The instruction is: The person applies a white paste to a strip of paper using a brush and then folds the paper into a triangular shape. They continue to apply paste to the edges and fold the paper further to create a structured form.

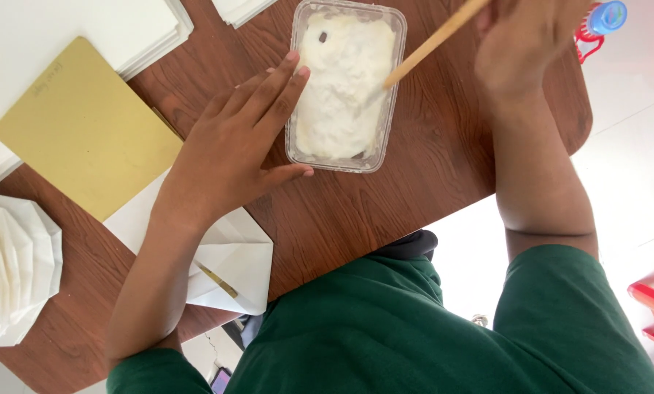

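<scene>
Left hand (232, 149) is laid flat, palm down, fingers (272, 87) stretched forward and held close together, thumb splayed out to the side. Left forearm is angled up from lower left, bare to a green short sleeve. Right hand (524, 40) is raised at the top edge, partly cropped, fingers curled shut in a grip, back of hand turned to the camera. Right forearm is held nearly vertical, elbow bent at a green sleeve. Hands are kept well apart.
</scene>
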